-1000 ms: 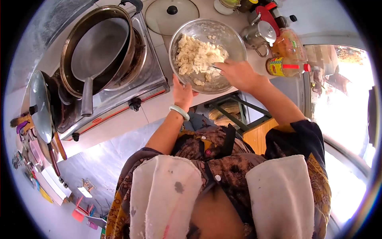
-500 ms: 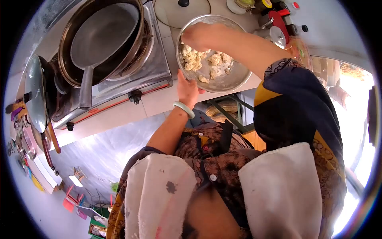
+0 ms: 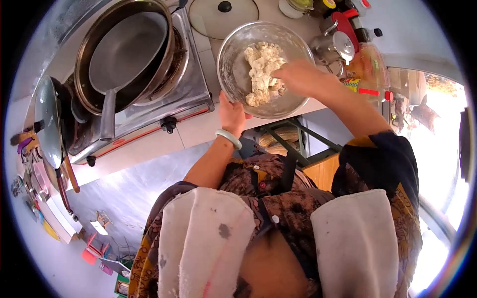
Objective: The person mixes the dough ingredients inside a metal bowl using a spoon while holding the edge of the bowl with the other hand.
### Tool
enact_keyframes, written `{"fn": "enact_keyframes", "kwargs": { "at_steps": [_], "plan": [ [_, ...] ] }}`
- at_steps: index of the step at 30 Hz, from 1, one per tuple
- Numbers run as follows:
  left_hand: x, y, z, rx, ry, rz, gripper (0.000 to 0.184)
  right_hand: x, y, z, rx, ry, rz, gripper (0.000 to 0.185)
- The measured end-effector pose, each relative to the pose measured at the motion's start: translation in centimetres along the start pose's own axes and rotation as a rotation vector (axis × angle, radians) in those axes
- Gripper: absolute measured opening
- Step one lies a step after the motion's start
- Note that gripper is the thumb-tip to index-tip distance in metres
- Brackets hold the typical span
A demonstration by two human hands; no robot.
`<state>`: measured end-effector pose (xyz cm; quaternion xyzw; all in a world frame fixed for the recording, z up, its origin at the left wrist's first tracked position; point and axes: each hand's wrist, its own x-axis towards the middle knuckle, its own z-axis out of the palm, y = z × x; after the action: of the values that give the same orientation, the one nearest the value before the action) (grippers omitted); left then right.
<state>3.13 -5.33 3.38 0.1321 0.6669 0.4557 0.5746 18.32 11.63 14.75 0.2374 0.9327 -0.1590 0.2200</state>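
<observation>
A steel mixing bowl (image 3: 233, 74) sits on the counter and holds a shaggy, pale lump of dough (image 3: 262, 69). My left hand (image 3: 232, 116), with a pale bangle on its wrist, grips the near left side of the bowl; part of the fingers is hidden beneath it. Inside the bowl, my right hand (image 3: 299, 78) is at the right edge of the dough, its fingers bent and pressed together against it. The fingertips are partly lost in the dough. Flour smears coat the inner wall.
Left of the bowl, a pan (image 3: 126, 54) rests inside a wider wok (image 3: 82, 64) on the gas stove (image 3: 194, 94). A glass lid (image 3: 213, 25) lies behind. A steel pot (image 3: 333, 47) and an oil bottle (image 3: 370, 64) stand to the right.
My right hand has moved from the bowl's far left to its right side. Scattered dough pieces now sit together as one lump. The left hand stays on the bowl.
</observation>
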Motion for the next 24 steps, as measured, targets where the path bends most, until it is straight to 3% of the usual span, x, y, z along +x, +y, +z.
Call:
{"fn": "enact_keyframes", "kwargs": {
  "at_steps": [3, 10, 14, 15, 18, 24],
  "plan": [
    [0.2, -0.2, -0.1, 0.035, -0.01, -0.003, 0.067, -3.8, 1.5, 1.9, 0.012, 0.101, 0.107, 0.036],
    [-0.4, 0.9, 0.1, 0.11, 0.007, -0.085, 0.069, -4.3, 1.7, 11.4, 0.254, 0.43, 0.273, 0.034],
    [-0.1, 0.0, 0.2, 0.109, 0.039, -0.069, 0.067, -1.3, 1.6, 12.1, 0.274, 0.43, 0.315, 0.032],
    [0.1, -0.2, 0.2, 0.115, 0.033, -0.059, 0.067, -1.1, 1.3, 10.4, 0.262, 0.295, 0.371, 0.029],
    [0.2, 0.0, 0.0, 0.12, 0.018, -0.053, 0.068, -1.9, 0.7, 6.7, 0.382, 0.236, 0.42, 0.026],
    [-0.3, 1.0, 0.0, 0.156, 0.005, -0.1, 0.07, -5.8, 0.1, 5.1, 0.702, 0.398, 0.502, 0.027]
  ]
}}
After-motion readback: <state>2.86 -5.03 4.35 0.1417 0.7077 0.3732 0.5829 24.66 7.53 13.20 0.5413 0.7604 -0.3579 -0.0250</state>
